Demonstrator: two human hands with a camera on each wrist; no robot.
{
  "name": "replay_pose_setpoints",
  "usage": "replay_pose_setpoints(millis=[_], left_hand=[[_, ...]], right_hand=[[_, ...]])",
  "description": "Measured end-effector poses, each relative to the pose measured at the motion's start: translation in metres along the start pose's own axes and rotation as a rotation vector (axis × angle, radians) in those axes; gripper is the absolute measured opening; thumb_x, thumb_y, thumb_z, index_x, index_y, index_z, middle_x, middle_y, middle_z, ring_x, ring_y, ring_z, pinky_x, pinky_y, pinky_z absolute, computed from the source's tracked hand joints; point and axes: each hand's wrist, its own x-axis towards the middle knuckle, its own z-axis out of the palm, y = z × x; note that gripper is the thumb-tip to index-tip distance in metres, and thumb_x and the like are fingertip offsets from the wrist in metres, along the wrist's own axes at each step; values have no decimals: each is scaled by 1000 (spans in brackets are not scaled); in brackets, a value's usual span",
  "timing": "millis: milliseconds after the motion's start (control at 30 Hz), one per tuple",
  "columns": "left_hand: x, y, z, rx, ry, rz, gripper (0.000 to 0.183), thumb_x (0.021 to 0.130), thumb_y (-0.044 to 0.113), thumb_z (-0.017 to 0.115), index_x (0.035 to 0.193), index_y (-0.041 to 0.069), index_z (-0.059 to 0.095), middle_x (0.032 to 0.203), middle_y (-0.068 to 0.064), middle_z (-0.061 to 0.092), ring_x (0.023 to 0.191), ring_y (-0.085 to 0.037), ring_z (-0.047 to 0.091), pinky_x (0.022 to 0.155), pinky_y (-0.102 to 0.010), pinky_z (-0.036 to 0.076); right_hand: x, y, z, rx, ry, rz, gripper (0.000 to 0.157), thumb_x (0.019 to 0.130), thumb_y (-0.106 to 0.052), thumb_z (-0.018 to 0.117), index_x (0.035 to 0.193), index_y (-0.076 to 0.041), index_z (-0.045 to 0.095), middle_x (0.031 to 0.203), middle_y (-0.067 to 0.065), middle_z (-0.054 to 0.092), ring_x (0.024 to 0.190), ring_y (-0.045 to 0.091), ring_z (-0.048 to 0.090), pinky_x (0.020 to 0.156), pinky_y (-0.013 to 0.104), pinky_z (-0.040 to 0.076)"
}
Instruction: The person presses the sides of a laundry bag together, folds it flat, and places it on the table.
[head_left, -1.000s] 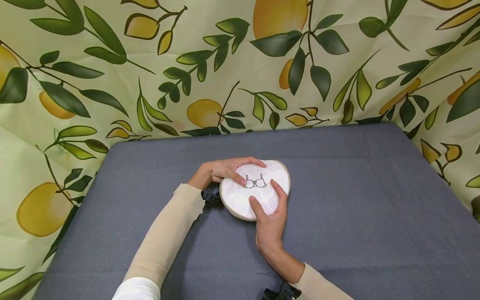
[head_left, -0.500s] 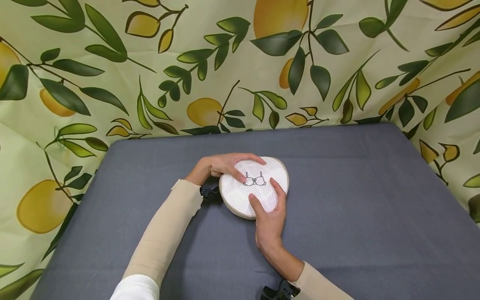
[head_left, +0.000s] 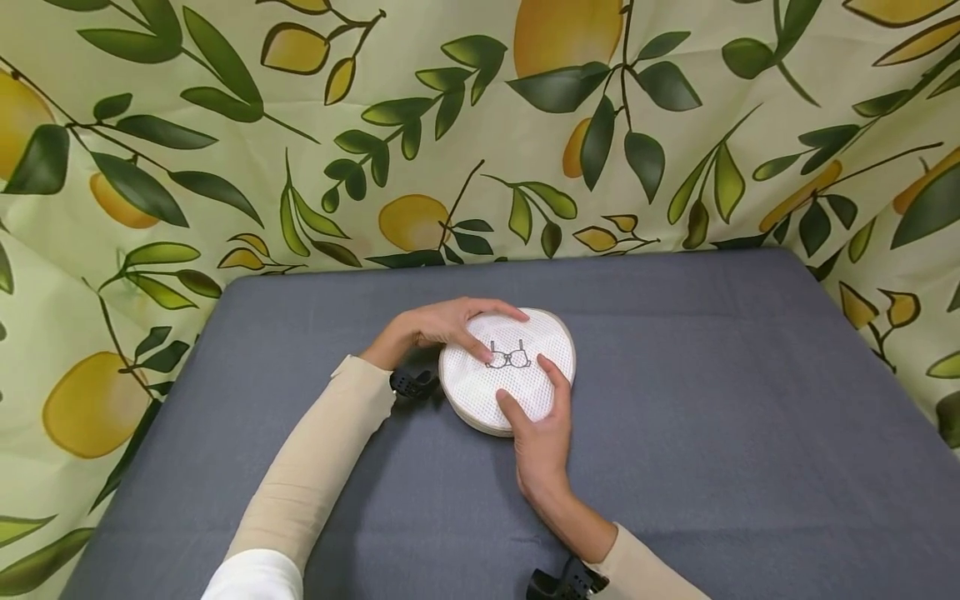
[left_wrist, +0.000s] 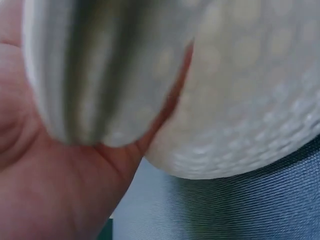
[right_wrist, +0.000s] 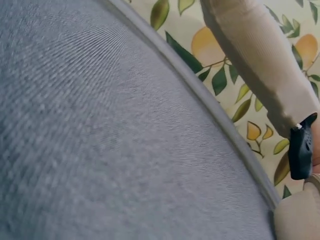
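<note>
A rounded white mesh bra wash bag (head_left: pixel 476 392) with beige trim and a line drawing on its top is held between both hands above the table. My left hand (head_left: pixel 438 323) grips its upper left, thumb and a finger on the top face. At the lower right my right hand (head_left: pixel 543 454) grips it the same way. In the left wrist view the mesh bag (left_wrist: pixel 245 110) is close and blurred, against the left hand (left_wrist: pixel 60 185). Only a corner of the bag (right_wrist: pixel 297 215) shows in the right wrist view. The fingers beneath are hidden.
A grey cloth covers the table (head_left: pixel 712 417). Behind it hangs a cream curtain (head_left: pixel 300 192) printed with lemons and leaves. Black wrist cameras (head_left: pixel 414 384) are strapped to both wrists, over beige sleeves (head_left: pixel 322 458).
Both hands and the bag have shifted slightly up and to the left in the head view. The grip of each hand on the bag looks the same.
</note>
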Motion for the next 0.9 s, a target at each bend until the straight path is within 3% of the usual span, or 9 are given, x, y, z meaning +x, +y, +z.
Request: replay_pose_setpoints(millis=[167, 333, 500, 700, 900], left_hand=[[-1, 7, 0, 90, 24, -12, 74, 71, 20, 87, 136, 28, 54, 136, 6, 48, 118, -15, 46, 96, -35, 41], [-4, 12, 2, 123, 41, -19, 73, 71, 20, 86, 136, 27, 54, 136, 8, 49, 117, -13, 46, 95, -32, 40], [-8, 16, 4, 154, 71, -25, 72, 73, 17, 85, 138, 22, 53, 134, 5, 50, 112, -15, 48, 92, -32, 42], [-20, 20, 9, 286, 129, 13, 71, 75, 22, 84, 138, 19, 52, 138, 2, 47, 114, -17, 47, 94, -33, 39], [-39, 19, 21, 397, 227, 20, 68, 78, 27, 81, 139, 21, 50, 135, -2, 44, 120, -16, 41, 100, -36, 35]], right_hand=[[-2, -7, -9, -8, -96, 56, 70, 84, 6, 68, 142, -16, 36, 142, 1, 34, 120, 17, 43, 84, 22, 47], [-7, -17, -18, -5, -166, 155, 70, 88, 5, 63, 146, -19, 31, 138, 7, 38, 105, 20, 53, 76, 21, 49], [-8, -28, -30, -13, -208, 216, 72, 89, 5, 61, 148, -16, 25, 141, 10, 35, 115, 21, 51, 83, 23, 49], [-8, -38, -44, -132, -208, 182, 66, 91, 3, 61, 145, -18, 31, 133, 8, 37, 111, 21, 54, 86, 24, 49], [-2, -45, -58, -267, -188, 75, 64, 90, 1, 63, 145, -11, 33, 132, 9, 37, 113, 22, 47, 83, 19, 46]])
